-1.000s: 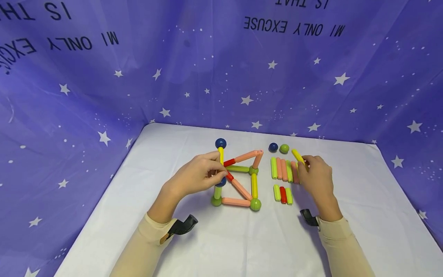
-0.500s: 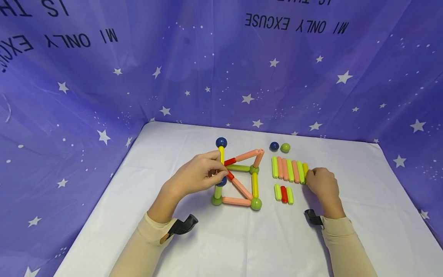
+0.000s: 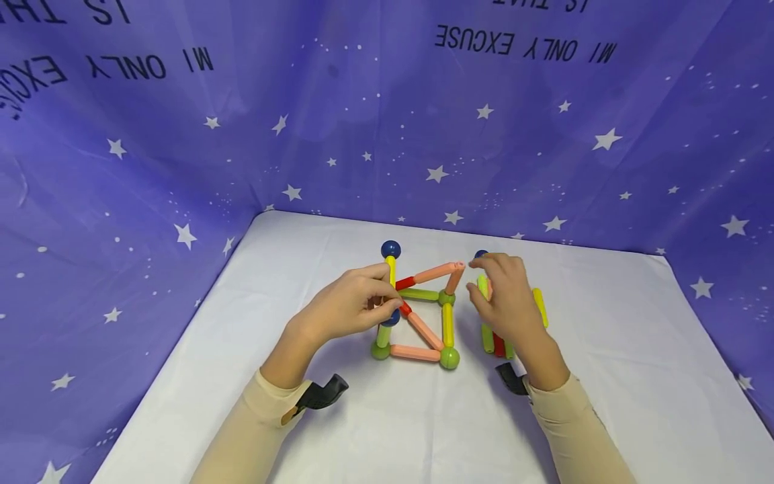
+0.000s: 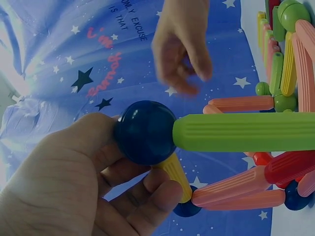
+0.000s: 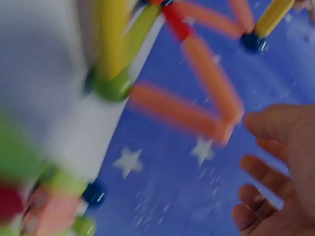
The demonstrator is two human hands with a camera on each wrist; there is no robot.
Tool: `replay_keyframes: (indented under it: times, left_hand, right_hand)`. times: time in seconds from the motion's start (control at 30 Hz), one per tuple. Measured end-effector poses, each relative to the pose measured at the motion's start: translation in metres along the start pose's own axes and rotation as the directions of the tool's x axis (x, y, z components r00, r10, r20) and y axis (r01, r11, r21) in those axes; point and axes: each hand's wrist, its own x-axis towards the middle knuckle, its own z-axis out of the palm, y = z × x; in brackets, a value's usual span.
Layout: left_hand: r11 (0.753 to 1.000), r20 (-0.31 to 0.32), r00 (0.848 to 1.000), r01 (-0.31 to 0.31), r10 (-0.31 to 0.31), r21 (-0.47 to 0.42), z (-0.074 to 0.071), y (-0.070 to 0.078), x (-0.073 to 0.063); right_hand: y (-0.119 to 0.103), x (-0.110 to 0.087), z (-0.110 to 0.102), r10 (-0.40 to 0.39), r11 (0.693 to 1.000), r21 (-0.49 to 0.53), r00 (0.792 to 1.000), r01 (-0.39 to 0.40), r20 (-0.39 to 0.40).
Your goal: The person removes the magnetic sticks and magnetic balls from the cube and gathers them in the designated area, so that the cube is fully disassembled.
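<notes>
From my distance, I'm seeing the left grip [image 3: 346,304] pinching the stick frame [image 3: 425,329] at its blue ball [image 4: 147,132] while the frame is standing on the table [image 3: 387,423]. The right grip [image 3: 512,299] is hovering, fingers parted, near the pink corner [image 3: 458,267], blocking most loose sticks [image 3: 498,345] and partly hiding a spare ball [image 3: 481,254] (my right wrist view is blurring).

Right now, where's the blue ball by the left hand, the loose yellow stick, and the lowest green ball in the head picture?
Blue ball [image 4: 146,132]: left wrist view, middle of its shiny front.
Loose yellow stick [image 3: 540,308]: head view, middle of its visible length.
Green ball [image 3: 449,357]: head view, middle of its round top.
</notes>
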Motion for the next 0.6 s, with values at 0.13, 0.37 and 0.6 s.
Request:
replay_keyframes:
  times: [0.13, 0.37, 0.6]
  left_hand:
    - [1.0, -0.006, 1.0, -0.004, 0.004, 0.007, 0.001, -0.002, 0.0]
    - [1.0, -0.004, 1.0, -0.021, 0.021, 0.009, 0.005, -0.003, -0.001]
    - [0.999, -0.03, 0.999, -0.039, 0.039, 0.021, 0.003, -0.004, 0.0]
  right_hand:
    - [-0.024, 0.019, 0.017, -0.144, 0.978, -0.14, 0.985, 0.157, 0.095]
    - [-0.034, 0.028, 0.038, -0.081, 0.946, -0.3, 0.985, 0.123, 0.151]
    - [-0.032, 0.032, 0.038, -0.093, 0.987, -0.13, 0.996, 0.092, 0.001]
